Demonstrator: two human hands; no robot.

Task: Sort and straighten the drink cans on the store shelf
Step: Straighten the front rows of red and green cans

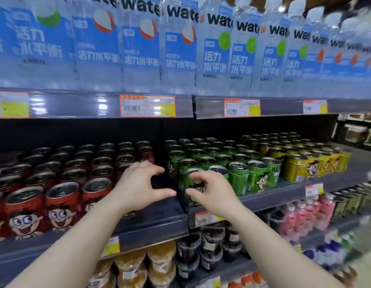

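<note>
**Seating the front green can square**

My right hand [209, 194] has fingers and thumb curled round the front green can [192, 187], at the left end of the green block on the middle shelf [284, 193]. My left hand [139, 183] hovers spread, holding nothing, over the dark gap beside the red cans [62, 194]. I'd turn the face forward and keep it upright, flush with its neighbours

Store shelf [159, 217], mid tier: three can blocks side by side, left block [62, 183], centre block [222, 161], right block [305, 159], w/ a bare gap btwn left and centre at the front. Left hand [139, 186] sits over that gap; right hand [209, 194] is around the centre block's front-left can [191, 183]. Bottles [180, 48] on tier above, jars [159, 265] on tier below.
</note>
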